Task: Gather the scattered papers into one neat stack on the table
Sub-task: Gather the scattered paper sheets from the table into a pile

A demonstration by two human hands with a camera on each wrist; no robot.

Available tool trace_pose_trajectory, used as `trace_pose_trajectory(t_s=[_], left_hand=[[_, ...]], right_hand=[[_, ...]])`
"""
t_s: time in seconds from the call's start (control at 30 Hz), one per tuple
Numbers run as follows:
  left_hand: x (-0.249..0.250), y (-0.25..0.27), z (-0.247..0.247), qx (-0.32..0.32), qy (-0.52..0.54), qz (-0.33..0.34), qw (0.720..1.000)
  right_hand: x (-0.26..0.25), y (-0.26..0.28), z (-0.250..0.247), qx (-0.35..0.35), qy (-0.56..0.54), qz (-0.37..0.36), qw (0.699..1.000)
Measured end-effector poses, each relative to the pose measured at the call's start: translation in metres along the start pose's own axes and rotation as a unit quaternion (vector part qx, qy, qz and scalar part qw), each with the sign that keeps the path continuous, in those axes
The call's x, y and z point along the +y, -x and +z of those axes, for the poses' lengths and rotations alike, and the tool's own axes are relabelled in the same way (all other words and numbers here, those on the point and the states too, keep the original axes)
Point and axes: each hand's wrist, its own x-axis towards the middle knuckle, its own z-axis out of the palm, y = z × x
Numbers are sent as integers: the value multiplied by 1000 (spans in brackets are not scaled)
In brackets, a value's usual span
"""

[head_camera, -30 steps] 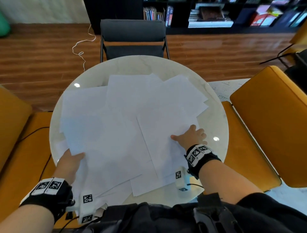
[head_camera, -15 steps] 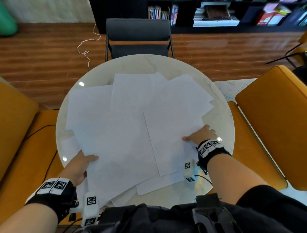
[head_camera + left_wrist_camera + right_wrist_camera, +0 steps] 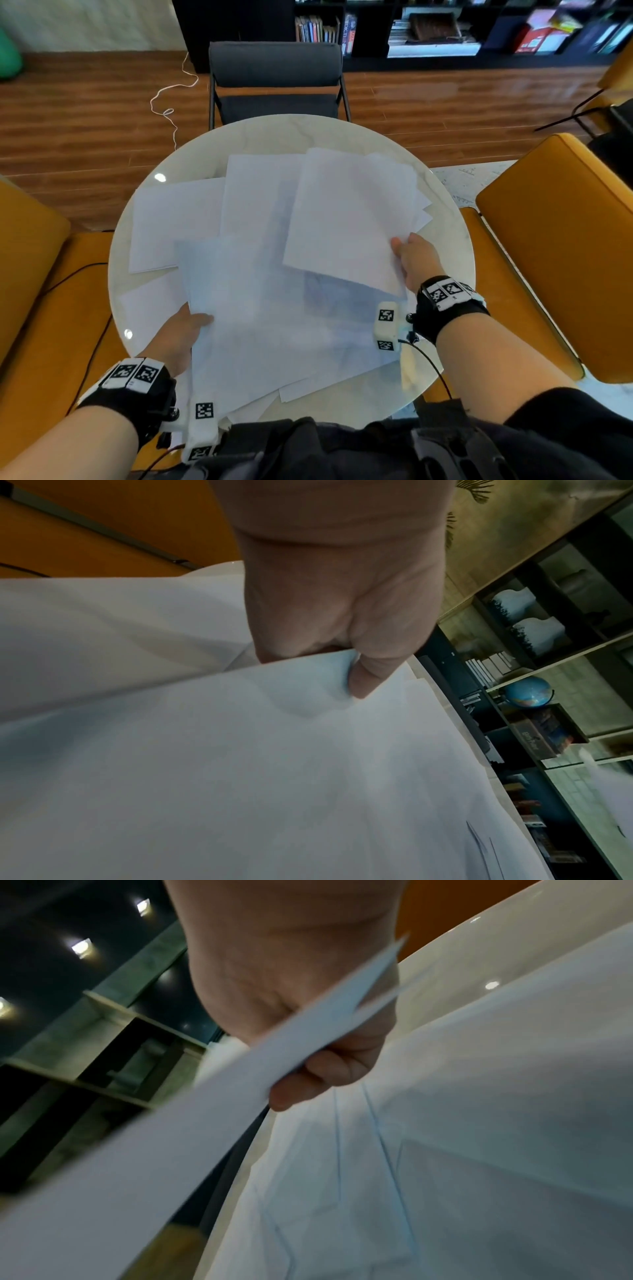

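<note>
Several white papers [image 3: 260, 219] lie overlapping on the round white table [image 3: 284, 133]. My right hand [image 3: 407, 253] pinches the right edge of a few sheets [image 3: 346, 219] and holds them raised above the pile; in the right wrist view the fingers [image 3: 308, 1085] curl under those sheets [image 3: 171, 1150]. My left hand [image 3: 185, 329] pinches the left edge of a large sheet [image 3: 270, 318] near the front of the table. In the left wrist view the thumb [image 3: 373, 677] lies on top of that paper [image 3: 274, 777].
Yellow-orange seats stand left [image 3: 27, 260] and right [image 3: 561, 240] of the table. A dark chair [image 3: 274, 75] stands at the far side. Behind it are a bookshelf [image 3: 428, 27] and a white cord [image 3: 171, 99] on the wooden floor.
My right hand, flat on the papers before, now grips a few sheets and has lifted them up and back. My left hand has slid right and lifted the sheet it holds.
</note>
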Motion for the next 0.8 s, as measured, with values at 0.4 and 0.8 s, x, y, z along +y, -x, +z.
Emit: trace_pose_trajectory(t_s=[0.4, 0.8], left_hand=[[1, 4, 11, -28, 77, -16, 997], [-11, -7, 4, 13, -12, 43, 999]], right_hand=[[15, 79, 104, -261, 240, -101, 930], [0, 24, 57, 46, 70, 93, 992]])
